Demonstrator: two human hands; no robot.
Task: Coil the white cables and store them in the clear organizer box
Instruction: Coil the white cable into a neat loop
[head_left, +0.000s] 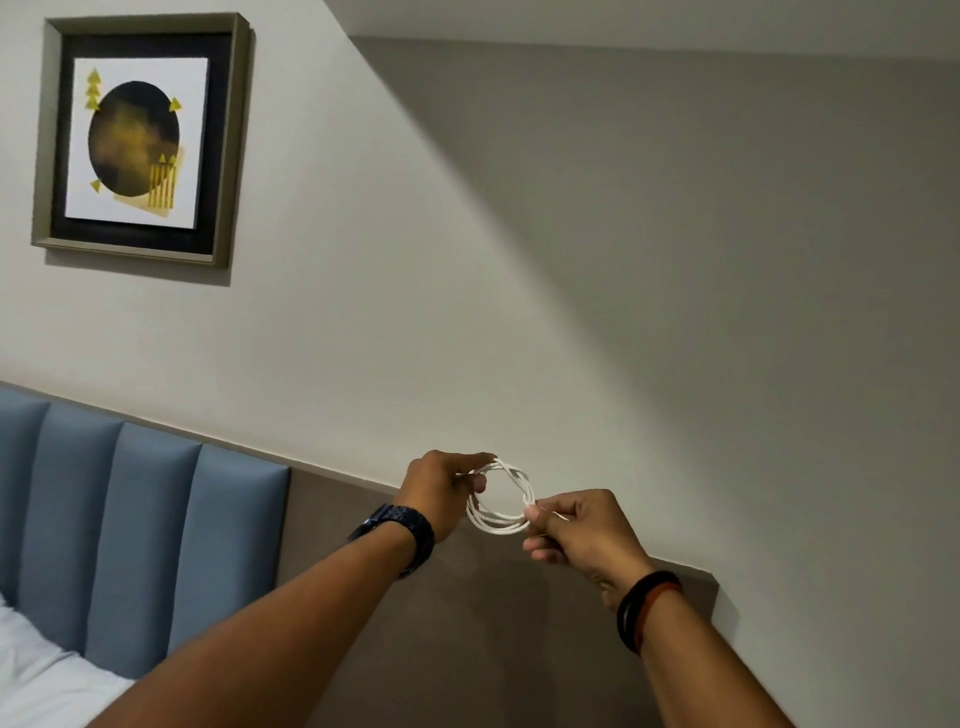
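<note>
Cable (500, 500): white, wound in a small loop, held up in front of the wall between both hands
Left hand (444, 491): pinched the loop's upper left side
Right hand (579, 530): pinched the loop's lower right side
Wrists: watch (402, 535) on left, bands (647, 605) on right
Behind: headboard (130, 519), picture (140, 140)

Dim, soft indoor light, broad diagonal shadow across wall (675, 260), slightly blurry, perhaps tilted wide-angle view
</note>
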